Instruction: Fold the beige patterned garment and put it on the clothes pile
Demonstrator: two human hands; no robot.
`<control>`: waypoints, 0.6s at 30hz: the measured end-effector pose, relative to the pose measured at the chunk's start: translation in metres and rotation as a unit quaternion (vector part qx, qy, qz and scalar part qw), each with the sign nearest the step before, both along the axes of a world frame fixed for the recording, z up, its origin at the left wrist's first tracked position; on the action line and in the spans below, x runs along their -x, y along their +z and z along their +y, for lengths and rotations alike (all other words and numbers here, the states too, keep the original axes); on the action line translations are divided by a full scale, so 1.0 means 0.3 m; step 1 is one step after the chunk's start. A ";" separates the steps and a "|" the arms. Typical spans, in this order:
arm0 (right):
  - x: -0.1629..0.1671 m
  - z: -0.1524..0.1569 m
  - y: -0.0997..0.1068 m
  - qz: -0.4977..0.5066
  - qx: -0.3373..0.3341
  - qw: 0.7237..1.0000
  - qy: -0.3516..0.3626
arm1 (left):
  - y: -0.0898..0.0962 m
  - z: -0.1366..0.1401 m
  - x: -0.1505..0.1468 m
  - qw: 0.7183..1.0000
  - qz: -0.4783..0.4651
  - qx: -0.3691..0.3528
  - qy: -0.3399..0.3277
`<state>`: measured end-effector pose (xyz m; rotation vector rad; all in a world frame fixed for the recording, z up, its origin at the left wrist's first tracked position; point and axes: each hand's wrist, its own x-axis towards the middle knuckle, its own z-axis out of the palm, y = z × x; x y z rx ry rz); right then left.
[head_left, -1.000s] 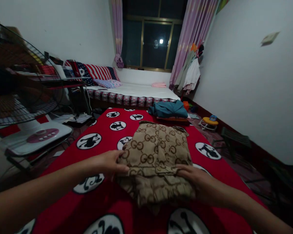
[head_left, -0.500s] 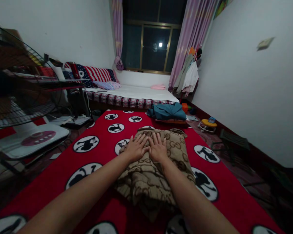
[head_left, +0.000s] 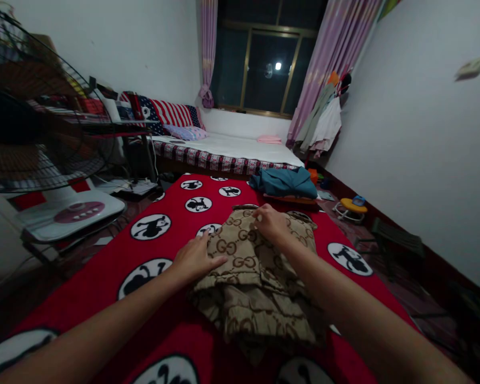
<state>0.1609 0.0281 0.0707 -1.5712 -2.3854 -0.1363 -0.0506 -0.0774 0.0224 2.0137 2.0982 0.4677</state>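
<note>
The surface is a red blanket (head_left: 160, 330) printed with white ovals, each holding a black figure. Lying on it, front and centre, is a folded tan garment (head_left: 234, 261) with a brown interlocking-G print, its gathered edge turned towards the wearer. The hands are apart: the left hand (head_left: 196, 258) rests at the garment's left side, thumb spread from the fingers; the right hand (head_left: 270, 223) is on its upper part, fingers bent, though whether they pinch the cloth I cannot tell. A folded teal garment (head_left: 284, 182) tops a small pile at the blanket's far right corner.

Beyond stands a bed (head_left: 232, 144) with a white sheet, below a dark window (head_left: 268, 74) between purple curtains (head_left: 324, 58). A caged electric fan (head_left: 28, 122) fills the left side; near the right wall sits a yellow-topped stool (head_left: 352, 206)
</note>
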 end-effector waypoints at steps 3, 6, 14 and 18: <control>0.041 0.133 0.046 -0.014 0.065 0.997 0.032 | 0.026 -0.072 0.013 0.999 -0.026 0.033 0.001; 0.088 0.228 0.054 -0.095 0.175 0.980 0.016 | 0.038 -0.093 0.008 0.996 -0.077 0.047 -0.001; 0.135 0.171 0.041 -0.110 0.136 0.984 -0.032 | -0.014 -0.115 -0.014 0.972 -0.228 -0.015 -0.048; 0.098 0.121 0.120 -0.055 0.076 0.995 -0.027 | 0.078 -0.132 0.007 0.935 -0.340 -0.044 -0.086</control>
